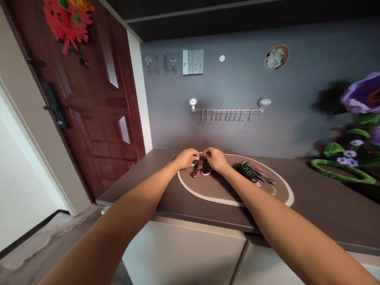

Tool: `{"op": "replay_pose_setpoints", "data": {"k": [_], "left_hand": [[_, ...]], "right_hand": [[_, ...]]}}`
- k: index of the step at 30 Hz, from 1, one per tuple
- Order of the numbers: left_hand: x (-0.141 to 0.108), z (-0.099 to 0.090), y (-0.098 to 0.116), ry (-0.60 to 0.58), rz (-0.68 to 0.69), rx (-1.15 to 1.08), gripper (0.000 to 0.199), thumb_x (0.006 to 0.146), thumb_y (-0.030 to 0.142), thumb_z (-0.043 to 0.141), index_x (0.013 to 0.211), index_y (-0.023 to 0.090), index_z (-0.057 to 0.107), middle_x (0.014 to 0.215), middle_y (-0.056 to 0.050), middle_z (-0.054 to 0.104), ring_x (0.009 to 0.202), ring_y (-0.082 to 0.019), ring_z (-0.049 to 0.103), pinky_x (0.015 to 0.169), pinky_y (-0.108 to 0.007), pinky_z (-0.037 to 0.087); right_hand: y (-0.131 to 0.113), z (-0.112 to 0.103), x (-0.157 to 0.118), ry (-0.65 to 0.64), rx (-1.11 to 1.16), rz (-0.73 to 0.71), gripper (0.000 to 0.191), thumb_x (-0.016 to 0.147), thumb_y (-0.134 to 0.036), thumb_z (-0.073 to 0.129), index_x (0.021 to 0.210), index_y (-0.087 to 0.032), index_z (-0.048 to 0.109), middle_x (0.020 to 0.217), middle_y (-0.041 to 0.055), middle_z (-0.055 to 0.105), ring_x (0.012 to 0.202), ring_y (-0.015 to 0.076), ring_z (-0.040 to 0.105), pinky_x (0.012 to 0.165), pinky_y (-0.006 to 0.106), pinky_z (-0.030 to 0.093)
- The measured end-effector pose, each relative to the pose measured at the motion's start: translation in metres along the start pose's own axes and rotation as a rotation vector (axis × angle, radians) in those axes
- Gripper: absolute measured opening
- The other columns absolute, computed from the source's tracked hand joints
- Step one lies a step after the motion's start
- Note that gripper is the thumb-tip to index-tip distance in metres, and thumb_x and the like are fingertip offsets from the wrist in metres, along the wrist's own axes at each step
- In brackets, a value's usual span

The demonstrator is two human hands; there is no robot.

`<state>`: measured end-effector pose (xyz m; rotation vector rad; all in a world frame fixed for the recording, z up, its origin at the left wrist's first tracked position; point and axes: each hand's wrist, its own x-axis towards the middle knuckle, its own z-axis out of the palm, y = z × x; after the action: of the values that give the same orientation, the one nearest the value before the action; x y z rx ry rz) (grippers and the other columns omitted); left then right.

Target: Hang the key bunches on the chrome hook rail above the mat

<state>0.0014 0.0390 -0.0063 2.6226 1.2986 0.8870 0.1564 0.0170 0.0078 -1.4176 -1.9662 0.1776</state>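
A small bunch of keys (202, 168) with a pink ring-shaped piece and a brown tag lies on the oval brown mat (213, 190), near its far left edge. From the left, my left hand (187, 158) is closed in a pinch at a metal piece of this bunch. My right hand (215, 159) also has its fingers pinched together, over the bunch's right side. Exactly which part each hand grips is hidden by the fingers. Farther right on the mat, beyond my right forearm, rests a second bunch of keys (267, 177) with a black, green-marked fob (248, 172).
On the grey wall, a clear rail with several hooks (228, 111) hangs behind the mat. Two clear hooks (173, 61) and a switch panel (193, 62) are higher up. Purple artificial flowers (360, 95) stand at right. A dark red door (97, 99) is at left.
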Motion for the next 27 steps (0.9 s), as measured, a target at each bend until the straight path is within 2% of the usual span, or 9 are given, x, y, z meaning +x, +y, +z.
{"op": "replay_pose_setpoints", "data": {"k": [7,17,27], "left_hand": [[0.001,-0.006,0.001,0.056,-0.032,0.003,0.013,0.075,0.018,0.048,0.072,0.018,0.06,0.078,-0.004,0.059,0.076,-0.016,0.051,0.071,-0.025,0.037],[-0.001,-0.013,0.013,0.17,-0.041,-0.078,0.017,0.077,0.02,0.043,0.071,0.017,0.059,0.065,-0.001,0.057,0.062,-0.013,0.049,0.06,-0.022,0.034],[0.001,-0.011,0.017,0.278,-0.127,-0.424,0.013,0.076,0.022,0.043,0.072,0.016,0.054,0.063,0.001,0.055,0.057,-0.01,0.051,0.056,-0.02,0.039]], "right_hand": [[0.0,0.0,0.0,-0.008,0.003,0.004,0.013,0.074,-0.014,0.047,0.075,-0.017,0.06,0.081,0.0066,0.064,0.072,0.0145,0.054,0.066,0.024,0.036],[-0.001,0.0,0.0,-0.019,-0.029,0.012,0.013,0.074,-0.017,0.049,0.079,-0.018,0.061,0.084,0.0073,0.064,0.074,0.015,0.055,0.066,0.024,0.036],[-0.004,0.001,-0.001,0.035,0.116,-0.058,0.009,0.07,-0.019,0.054,0.076,-0.019,0.06,0.074,0.0026,0.063,0.068,0.0131,0.053,0.066,0.024,0.038]]}}
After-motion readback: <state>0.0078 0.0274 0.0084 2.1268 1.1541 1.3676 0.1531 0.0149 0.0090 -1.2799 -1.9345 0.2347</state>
